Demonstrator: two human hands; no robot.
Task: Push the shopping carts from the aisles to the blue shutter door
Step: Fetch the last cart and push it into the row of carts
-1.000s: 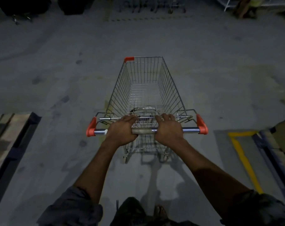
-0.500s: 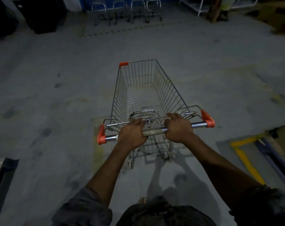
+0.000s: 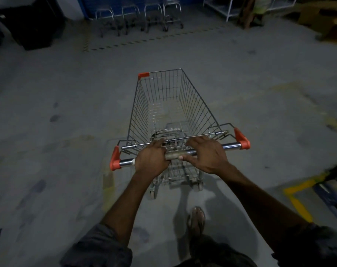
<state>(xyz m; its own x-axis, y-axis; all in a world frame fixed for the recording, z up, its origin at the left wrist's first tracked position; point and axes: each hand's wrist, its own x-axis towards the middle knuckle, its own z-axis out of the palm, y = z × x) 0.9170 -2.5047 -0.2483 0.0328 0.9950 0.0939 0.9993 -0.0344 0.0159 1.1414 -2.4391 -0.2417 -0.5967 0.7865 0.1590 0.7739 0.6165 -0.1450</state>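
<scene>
An empty wire shopping cart (image 3: 169,105) with orange corner caps stands on the grey concrete floor straight ahead of me. My left hand (image 3: 152,158) is closed around its chrome handle bar (image 3: 231,145), left of the middle. My right hand (image 3: 206,155) lies over the bar just right of the middle, fingers spread forward and thumb tucked under it. The cart's nose points slightly left, toward the blue shutter door (image 3: 125,1) at the far top. Several parked carts (image 3: 138,18) stand in a row before that door.
A black bin (image 3: 34,26) stands far left. White shelving (image 3: 227,6) and cardboard boxes (image 3: 321,18) are far right. A yellow floor marking (image 3: 298,199) and a blue pallet edge (image 3: 333,193) lie near right. My sandalled foot (image 3: 196,220) steps behind the cart.
The cart has rolled forward and swung a little left; the shutter door and parked carts have come into view. The pallet on the left has dropped out of sight. My right fingers have loosened.
</scene>
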